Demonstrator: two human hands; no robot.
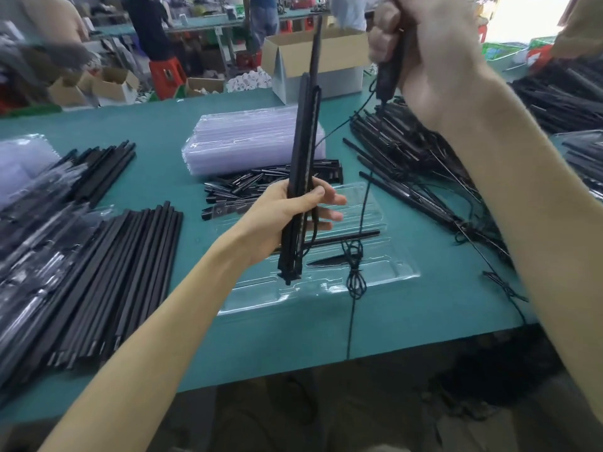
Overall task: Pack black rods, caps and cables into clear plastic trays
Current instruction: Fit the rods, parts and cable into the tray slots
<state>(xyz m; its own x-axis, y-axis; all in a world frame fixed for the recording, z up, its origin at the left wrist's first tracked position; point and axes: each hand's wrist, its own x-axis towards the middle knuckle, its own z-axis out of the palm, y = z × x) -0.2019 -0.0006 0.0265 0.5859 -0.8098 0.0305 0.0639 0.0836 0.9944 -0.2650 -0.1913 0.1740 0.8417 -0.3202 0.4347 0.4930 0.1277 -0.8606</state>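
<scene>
Lying side by side at the left of the green table (326, 340), a pile of rods (98, 272) shows long, flat, matte black strips with squared ends. The left hand (293, 216) has its fingers curled round the lower part of a bundle of rods (305, 141), thumb across the front, and holds it upright above the open tray (385, 275). One strip in the bundle stands higher than the rest.

Behind the bundle is a stack of clear trays (248, 138), with a heap of short black caps (257, 187) just in front of it. The open tray, clear with long moulded grooves, lies near the table's front edge. A single rod (352, 237) rests across it, and a short pointed black piece (326, 261) lies just below that.

A thin black cable (354, 272) hangs over the tray, looped in a knot, and runs on past the table edge. The right hand (424, 53), raised high, grips a slim black block (388, 76) on the cable. At far right lies a tangled heap of rods and cables (424, 164).
</scene>
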